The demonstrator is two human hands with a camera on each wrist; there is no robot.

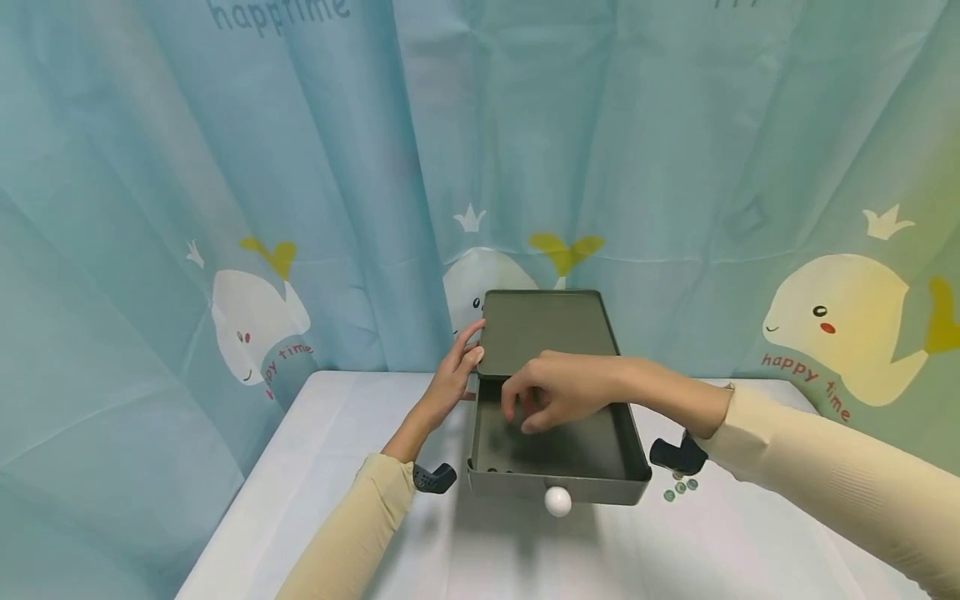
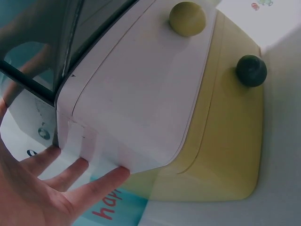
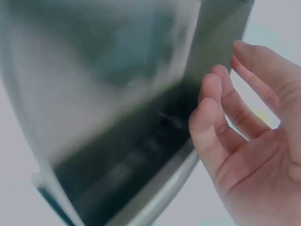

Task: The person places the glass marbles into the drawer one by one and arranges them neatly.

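A stacked drawer cabinet has a dark green top, and its top drawer is pulled out, with a white knob on the front. My left hand rests against the cabinet's left side, fingers extended. In the left wrist view its fingertips reach the side of the white tier, which lies above a yellow tier. Over the open drawer hovers my right hand, its fingers loosely bent with nothing between them. Small dark pieces lie inside by the drawer's front left corner.
Several small green discs lie on the white table to the right of the drawer. A pale blue curtain with printed whales hangs behind and beside the table. Each wrist carries a dark camera mount.
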